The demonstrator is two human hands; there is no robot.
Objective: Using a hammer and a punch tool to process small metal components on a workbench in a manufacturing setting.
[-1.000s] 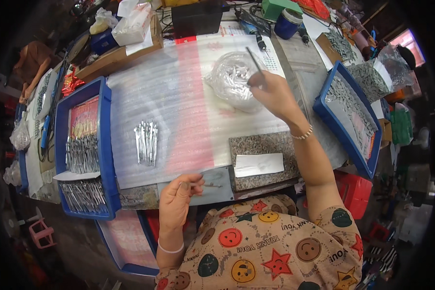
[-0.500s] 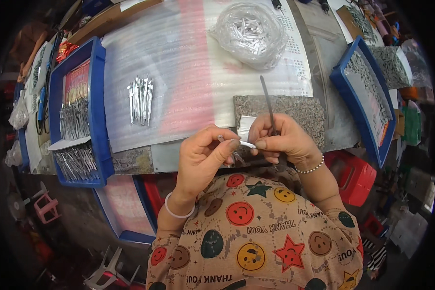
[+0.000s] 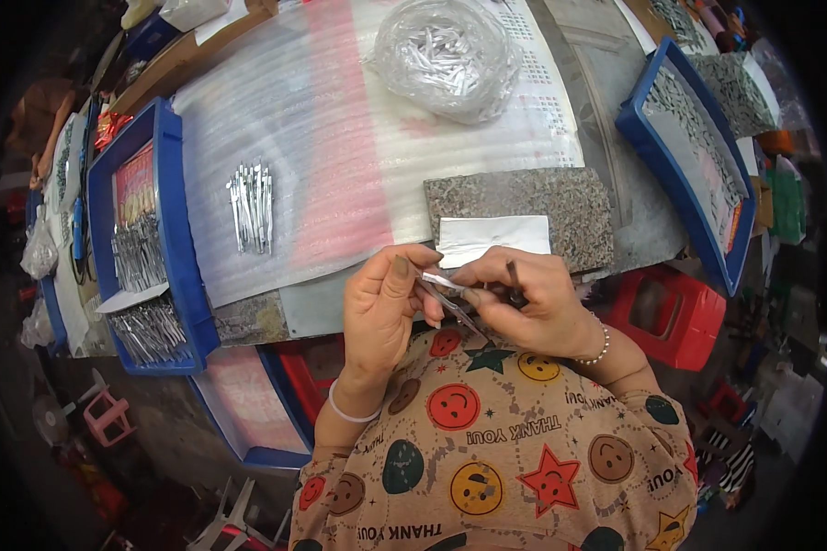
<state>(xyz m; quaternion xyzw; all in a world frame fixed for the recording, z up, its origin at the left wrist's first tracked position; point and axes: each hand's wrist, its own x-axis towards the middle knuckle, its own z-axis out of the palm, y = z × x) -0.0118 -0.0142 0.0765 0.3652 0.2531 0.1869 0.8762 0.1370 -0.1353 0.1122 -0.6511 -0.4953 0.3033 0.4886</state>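
Close to my body, my left hand pinches a thin silvery-grey strip between thumb and fingers. Beside it, my right hand is closed, its thumb and forefinger pressing a small white sleeve-like piece that meets the strip. A slim dark rod tool is also tucked in my right hand, mostly hidden by the fingers. Just beyond the hands, a folded white cloth or paper lies on a speckled stone slab. Exactly where strip and white piece join is hidden.
A plastic bag of white pieces sits on the foam-covered table. Several silvery strips lie in a bundle at left. Blue trays stand left and right. A red stool is below the right edge.
The rod tool, upright above my right hand before, is now turned down within it. My right hand has tilted over the white piece, and the white cloth or paper on the slab shows fully.
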